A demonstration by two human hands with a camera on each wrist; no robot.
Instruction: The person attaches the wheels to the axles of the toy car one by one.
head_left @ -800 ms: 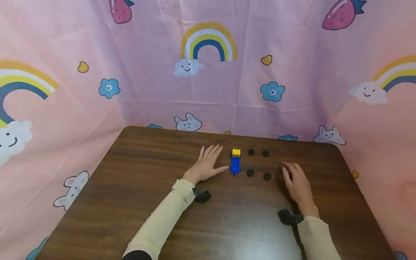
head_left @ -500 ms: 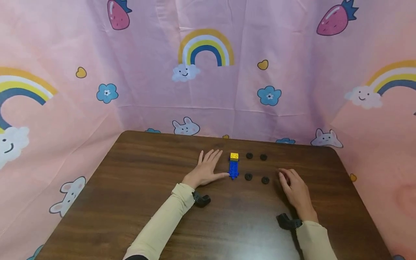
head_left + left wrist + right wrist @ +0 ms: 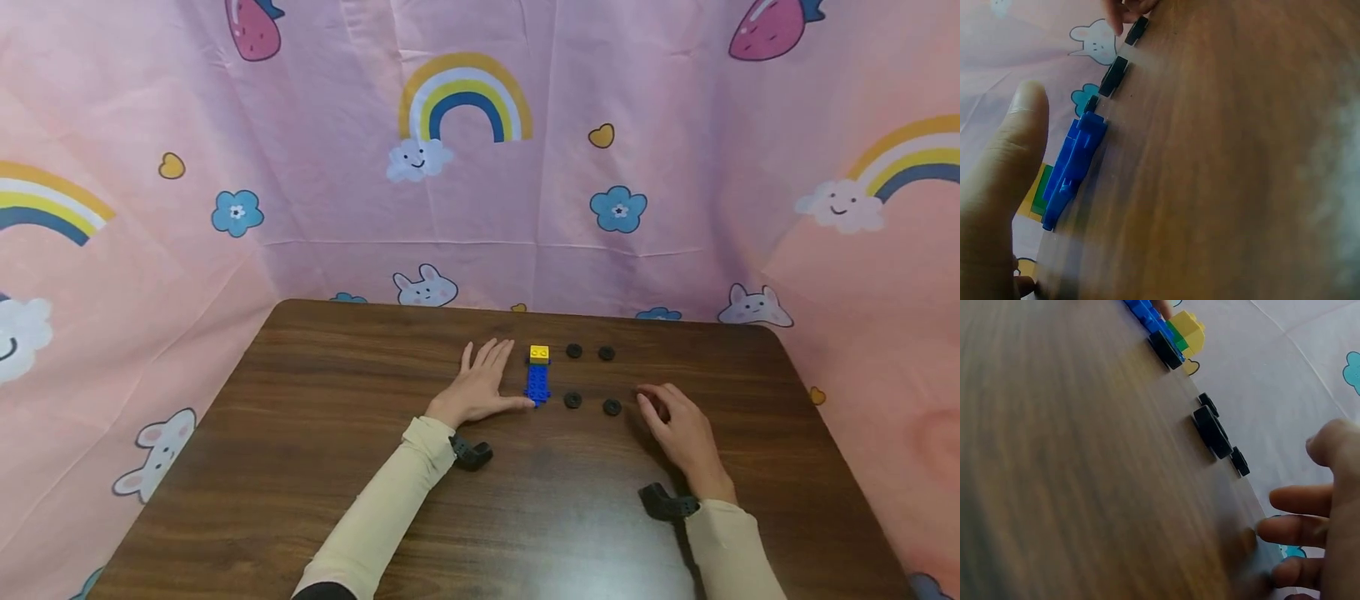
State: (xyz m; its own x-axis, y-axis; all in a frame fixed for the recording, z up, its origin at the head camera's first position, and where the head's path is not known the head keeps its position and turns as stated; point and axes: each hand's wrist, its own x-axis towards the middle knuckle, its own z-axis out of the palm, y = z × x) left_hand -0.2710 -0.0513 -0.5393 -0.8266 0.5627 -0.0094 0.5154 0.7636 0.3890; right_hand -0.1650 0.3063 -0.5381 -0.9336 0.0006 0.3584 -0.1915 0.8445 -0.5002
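A blue toy car base lies lengthwise on the table. On its far end sits a yellow brick, with a green brick under it in the left wrist view. My left hand is beside the base, fingers spread and straight; its thumb reaches the near end, though contact is unclear. Several black wheels lie flat right of the base, among them a near wheel and a far wheel. My right hand is right of the wheels, fingers loosely bent, holding nothing.
The brown wooden table has rounded far corners. Behind and beside it hangs a pink patterned cloth. A black camera mount is on the left wrist, and another camera mount is on the right.
My left thumb has shifted slightly right, toward the near end of the blue base. My right hand has edged left toward the wheels. The head view has shifted slightly.
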